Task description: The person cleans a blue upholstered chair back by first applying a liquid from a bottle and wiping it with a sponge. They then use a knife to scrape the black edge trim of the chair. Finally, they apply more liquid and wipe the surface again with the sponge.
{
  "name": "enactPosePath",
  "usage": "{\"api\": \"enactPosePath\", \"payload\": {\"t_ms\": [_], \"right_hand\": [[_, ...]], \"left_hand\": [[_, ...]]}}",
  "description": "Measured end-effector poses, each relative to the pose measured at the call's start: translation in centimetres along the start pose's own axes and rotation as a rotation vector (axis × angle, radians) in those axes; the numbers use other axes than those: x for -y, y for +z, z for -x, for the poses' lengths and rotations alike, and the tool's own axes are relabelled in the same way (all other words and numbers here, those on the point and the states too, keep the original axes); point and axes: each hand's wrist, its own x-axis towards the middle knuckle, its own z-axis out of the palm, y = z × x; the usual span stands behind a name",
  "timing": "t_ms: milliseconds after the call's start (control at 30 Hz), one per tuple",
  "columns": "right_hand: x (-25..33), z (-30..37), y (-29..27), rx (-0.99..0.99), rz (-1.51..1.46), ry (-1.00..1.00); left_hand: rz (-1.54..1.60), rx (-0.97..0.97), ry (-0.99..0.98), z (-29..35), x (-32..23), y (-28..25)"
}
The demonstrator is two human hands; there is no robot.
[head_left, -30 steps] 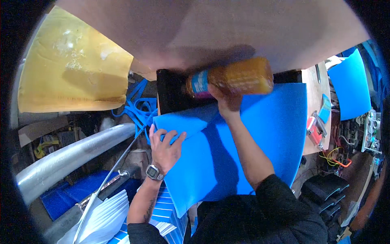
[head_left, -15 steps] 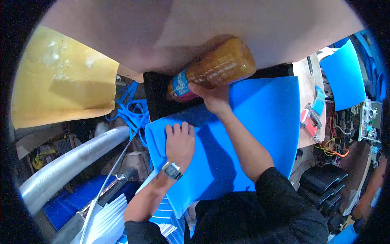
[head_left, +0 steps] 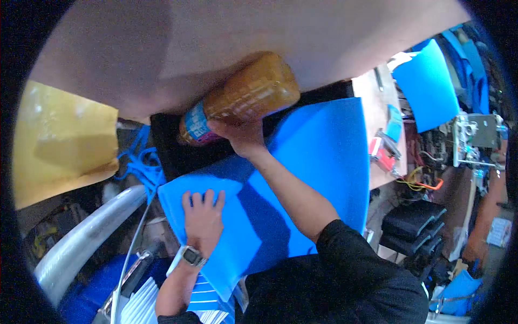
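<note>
At the far edge of the blue foam sheet, the amber bottle lay on its side in mid-air, label end to my left, gripped from below by my right hand, fingers clenched around its middle. My left hand was pressed flat and open on the sheet's near left corner, grasping nothing.

As I judged it, the one-handed hold on a round, heavy-looking bottle could slip, since the fingers covered only the underside; a tilt toward the cap end might drop it onto the black surface beneath. If the left palm lifted, the foam could slide or curl.

Room was tight: a pale cardboard panel sat right behind the bottle, perhaps touching it, though the fisheye bend made that hard to tell. Blue cord lay left of the sheet, and a cluttered bench bounded the right edge.
</note>
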Motion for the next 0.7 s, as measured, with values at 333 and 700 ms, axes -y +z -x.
{"api": "enactPosePath", "payload": {"t_ms": [333, 700], "right_hand": [[-2.0, -4.1, -12.6, 0.370, 0.294, 0.015], [0.1, -2.2, -9.4, 0.408, 0.203, -0.038]], "left_hand": [[0.145, 0.098, -0.195, -8.1, -4.9, 2.1], [0.163, -0.013, -0.017, -4.8, -5.4, 4.4]]}}
